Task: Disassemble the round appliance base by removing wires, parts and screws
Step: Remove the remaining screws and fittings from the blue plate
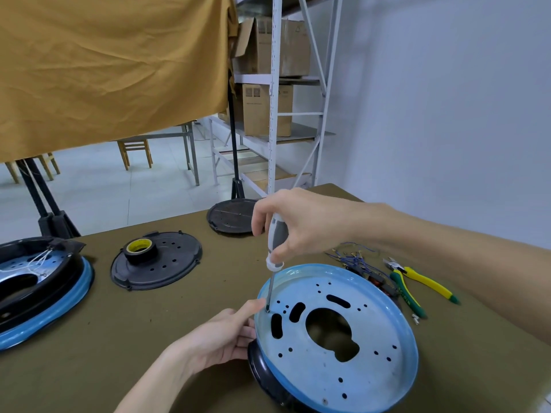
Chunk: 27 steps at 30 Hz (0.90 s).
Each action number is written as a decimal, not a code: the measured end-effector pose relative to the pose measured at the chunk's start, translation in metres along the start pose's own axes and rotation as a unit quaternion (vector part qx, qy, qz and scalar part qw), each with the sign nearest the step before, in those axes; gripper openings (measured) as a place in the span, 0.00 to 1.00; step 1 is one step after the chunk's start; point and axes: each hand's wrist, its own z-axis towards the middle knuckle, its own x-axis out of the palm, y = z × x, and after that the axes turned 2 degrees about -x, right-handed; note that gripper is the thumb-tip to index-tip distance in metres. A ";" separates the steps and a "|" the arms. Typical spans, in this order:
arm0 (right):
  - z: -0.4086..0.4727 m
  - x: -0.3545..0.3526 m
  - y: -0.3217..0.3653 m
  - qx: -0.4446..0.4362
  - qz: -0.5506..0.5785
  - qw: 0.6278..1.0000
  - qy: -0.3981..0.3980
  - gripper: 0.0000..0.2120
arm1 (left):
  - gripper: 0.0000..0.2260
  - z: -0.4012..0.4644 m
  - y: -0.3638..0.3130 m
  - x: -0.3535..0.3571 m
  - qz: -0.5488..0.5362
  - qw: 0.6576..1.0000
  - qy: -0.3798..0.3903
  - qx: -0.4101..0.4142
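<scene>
The counter [179, 323] is covered in plain olive-brown. The round appliance base [337, 338] at near right has a pale blue inner plate dotted with dark holes and slots, a brighter blue rim and a black underside. The screwdriver [276, 242] has a white and grey handle and a dark shaft. The pliers [417, 284] at right have yellow and green grips. The loose wires [351, 254] beside them are blue. A second base [38, 287] at left is black with a blue rim and white wires. The two round covers [170, 263] farther back are black, and the tape roll [140, 248] is black with a yellow core. The hanging cloth [113, 67] is mustard yellow.
</scene>
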 end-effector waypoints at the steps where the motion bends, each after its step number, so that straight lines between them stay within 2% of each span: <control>1: -0.001 0.002 0.000 0.009 -0.042 0.999 -0.015 0.22 | 0.35 0.000 0.000 0.000 0.001 1.000 0.001 0.000; 3: 0.000 0.005 0.000 0.031 -0.161 0.985 -0.056 0.26 | 0.33 0.000 0.001 0.000 0.003 1.000 0.003 -0.001; 5: 0.001 0.004 -0.003 0.029 -0.176 0.982 -0.063 0.23 | 0.35 -0.001 0.000 0.000 0.006 1.000 0.004 0.000; 8: -0.001 -0.006 -0.005 -0.003 -0.043 0.999 0.013 0.09 | 0.37 -0.001 0.000 0.001 0.001 1.000 -0.002 0.006; 10: -0.005 -0.012 -0.010 -0.017 0.011 0.999 0.040 0.08 | 0.33 0.000 0.000 0.002 -0.005 1.000 -0.006 0.007; 13: -0.015 -0.013 -0.025 0.002 0.070 0.998 0.007 0.09 | 0.27 -0.001 0.000 0.004 -0.008 1.000 -0.004 0.000; 17: -0.035 -0.014 -0.059 0.065 0.212 0.970 -0.095 0.07 | 0.38 -0.001 0.000 0.004 -0.016 0.999 -0.030 -0.001; 20: -0.058 -0.002 -0.096 0.156 0.343 0.908 -0.183 0.06 | 0.37 -0.001 0.002 0.005 -0.021 0.999 -0.038 0.003; 21: -0.065 0.007 -0.109 0.195 0.399 0.872 -0.206 0.07 | 0.35 -0.001 0.002 0.005 -0.022 0.999 -0.041 0.003; 23: -0.079 0.028 -0.132 0.260 0.528 0.776 -0.228 0.10 | 0.30 -0.004 0.002 0.006 -0.015 0.999 -0.039 0.002; 25: -0.093 0.048 -0.151 0.298 0.611 0.692 -0.243 0.10 | 0.25 -0.008 -0.001 0.006 -0.020 0.999 -0.036 -0.002; 26: -0.100 0.058 -0.158 0.312 0.626 0.670 -0.250 0.09 | 0.22 -0.009 -0.003 0.005 -0.027 0.999 -0.036 -0.005; 27: -0.105 0.067 -0.165 0.325 0.621 0.666 -0.256 0.07 | 0.20 -0.010 -0.004 0.005 -0.031 0.999 -0.039 -0.008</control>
